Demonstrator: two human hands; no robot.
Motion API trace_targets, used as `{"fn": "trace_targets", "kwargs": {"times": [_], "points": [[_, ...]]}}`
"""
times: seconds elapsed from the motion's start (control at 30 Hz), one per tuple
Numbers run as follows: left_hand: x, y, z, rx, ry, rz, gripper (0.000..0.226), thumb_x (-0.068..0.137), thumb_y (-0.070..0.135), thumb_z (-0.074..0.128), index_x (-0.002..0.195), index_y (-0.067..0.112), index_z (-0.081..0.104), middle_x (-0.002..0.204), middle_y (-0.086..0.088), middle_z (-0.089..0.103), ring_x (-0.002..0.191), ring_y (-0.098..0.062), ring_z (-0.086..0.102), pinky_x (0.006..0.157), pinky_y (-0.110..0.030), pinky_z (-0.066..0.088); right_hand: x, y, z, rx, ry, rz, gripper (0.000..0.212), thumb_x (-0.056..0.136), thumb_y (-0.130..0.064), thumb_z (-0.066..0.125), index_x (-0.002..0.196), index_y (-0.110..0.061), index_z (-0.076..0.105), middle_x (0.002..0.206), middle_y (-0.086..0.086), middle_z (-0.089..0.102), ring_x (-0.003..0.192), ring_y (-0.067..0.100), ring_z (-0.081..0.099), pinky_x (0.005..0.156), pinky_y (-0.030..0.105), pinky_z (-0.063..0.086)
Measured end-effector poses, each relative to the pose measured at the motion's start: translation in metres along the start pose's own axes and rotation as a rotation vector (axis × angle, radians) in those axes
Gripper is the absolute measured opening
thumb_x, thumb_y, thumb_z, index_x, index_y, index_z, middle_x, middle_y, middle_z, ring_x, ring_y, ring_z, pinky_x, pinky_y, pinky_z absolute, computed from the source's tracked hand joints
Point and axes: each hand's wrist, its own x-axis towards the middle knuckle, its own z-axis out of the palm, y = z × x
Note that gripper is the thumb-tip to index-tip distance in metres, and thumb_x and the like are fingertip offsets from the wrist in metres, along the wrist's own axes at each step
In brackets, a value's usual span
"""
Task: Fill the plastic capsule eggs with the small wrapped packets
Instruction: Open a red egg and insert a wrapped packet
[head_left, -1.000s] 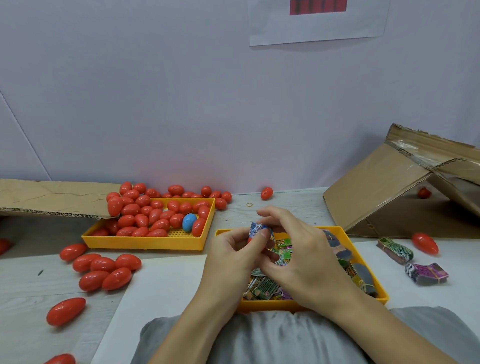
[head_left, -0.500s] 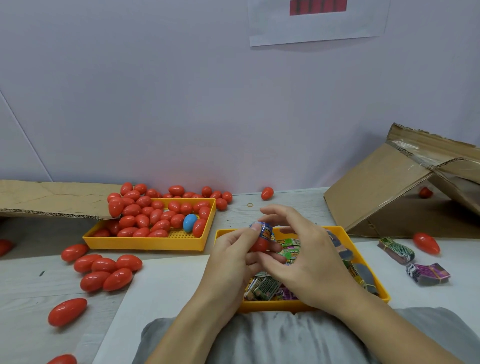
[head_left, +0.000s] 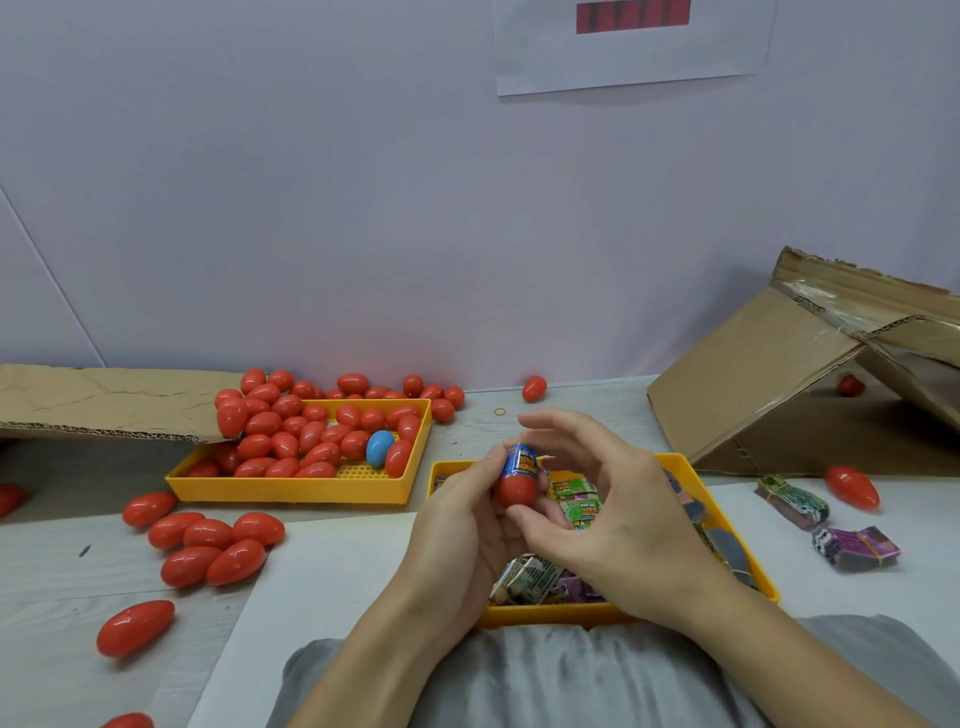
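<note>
A plain packing workstation, by the look of it: a pale wood-grain surface (head_left: 571, 410) against a bare lilac wall (head_left: 363, 208). Two yellow plastic sorting trays (head_left: 291, 488) sit among scattered glossy red plastic eggs (head_left: 208, 535), between torn brown cardboard boxes (head_left: 753, 395).

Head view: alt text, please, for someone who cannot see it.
A person's left hand holds a red egg half with a blue packet sticking out, over a yellow tray of packets; the right hand hovers beside it. Another yellow tray holds red eggs.
</note>
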Motion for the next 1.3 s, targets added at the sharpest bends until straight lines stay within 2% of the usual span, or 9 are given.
{"fn": "trace_targets", "kwargs": {"times": [0.13,0.33,0.47,0.57,0.67,0.9,1.07,1.2,1.3], "points": [[0.002,-0.003,-0.002,0.123,-0.016,0.043,0.031,0.082,0.032,0.057,0.082,0.011,0.079,0.067,-0.017,0.064,0.056,-0.024,0.064,0.056,-0.033,0.057,0.0,-0.003,0.0,-0.066,0.003,-0.042,0.06,0.072,-0.024,0.08,0.127,-0.034,0.058,0.114,-0.02,0.068,0.11,-0.001,0.063,0.096,0.024,0.052],[0.003,-0.005,-0.004,0.308,0.027,0.08,0.035,0.081,0.042,0.059,0.083,0.01,0.073,0.067,-0.016,0.068,0.058,-0.021,0.064,0.055,-0.03,0.055,0.001,-0.003,0.002,-0.225,0.008,-0.117,0.059,0.073,-0.018,0.078,0.129,-0.023,0.06,0.114,-0.013,0.068,0.11,-0.003,0.06,0.094,0.009,0.044],[0.004,-0.009,-0.004,0.391,0.101,0.091,0.038,0.1,0.034,0.048,0.085,0.013,0.075,0.069,-0.016,0.069,0.061,-0.022,0.066,0.054,-0.027,0.053,0.0,-0.004,0.004,-0.22,-0.016,-0.11,0.063,0.077,-0.019,0.075,0.135,-0.026,0.053,0.113,-0.018,0.064,0.111,-0.004,0.056,0.096,0.007,0.039],[0.004,-0.005,-0.002,0.252,0.087,0.036,0.04,0.103,0.031,0.041,0.095,0.008,0.073,0.066,-0.022,0.067,0.059,-0.027,0.067,0.054,-0.03,0.056,-0.002,-0.005,0.006,-0.164,-0.001,-0.063,0.061,0.077,-0.029,0.076,0.134,-0.032,0.053,0.115,-0.026,0.061,0.112,-0.009,0.055,0.094,0.004,0.037],[0.004,-0.001,0.0,0.113,0.024,-0.04,0.042,0.085,0.04,0.05,0.078,0.006,0.074,0.064,-0.021,0.065,0.054,-0.027,0.064,0.054,-0.031,0.056,-0.001,-0.005,0.005,-0.108,0.052,-0.01,0.053,0.071,-0.038,0.08,0.121,-0.032,0.064,0.109,-0.028,0.065,0.108,-0.007,0.059,0.091,0.007,0.041],[-0.001,0.002,0.001,0.055,-0.07,-0.121,0.04,0.084,0.04,0.054,0.088,0.001,0.061,0.066,-0.021,0.063,0.057,-0.026,0.063,0.057,-0.031,0.055,0.001,-0.008,0.005,-0.046,0.058,-0.054,0.04,0.069,-0.025,0.079,0.108,-0.02,0.073,0.1,-0.012,0.07,0.097,0.011,0.065,0.084,0.026,0.052],[-0.006,0.007,0.001,-0.007,-0.147,-0.169,0.031,0.084,0.035,0.056,0.083,0.004,0.056,0.075,-0.022,0.062,0.067,-0.028,0.067,0.063,-0.033,0.057,0.001,-0.012,0.004,-0.025,0.038,-0.058,0.038,0.068,-0.02,0.078,0.106,-0.022,0.073,0.095,-0.013,0.068,0.088,0.011,0.065,0.081,0.016,0.05],[-0.009,0.011,0.0,-0.152,-0.228,-0.222,0.029,0.082,0.032,0.062,0.083,0.003,0.066,0.095,-0.021,0.045,0.077,-0.031,0.066,0.068,-0.035,0.058,0.002,-0.016,0.003,0.003,-0.004,-0.074,0.034,0.07,-0.02,0.079,0.104,-0.02,0.072,0.093,-0.012,0.066,0.082,0.012,0.063,0.079,0.012,0.047],[-0.011,0.011,-0.002,-0.186,-0.303,-0.263,0.032,0.086,0.034,0.06,0.076,0.004,0.065,0.092,-0.022,0.055,0.082,-0.031,0.067,0.077,-0.035,0.057,0.002,-0.017,0.002,0.02,-0.01,-0.094,0.032,0.072,-0.02,0.08,0.103,-0.022,0.072,0.094,-0.015,0.066,0.092,0.01,0.064,0.081,0.012,0.046]]}}
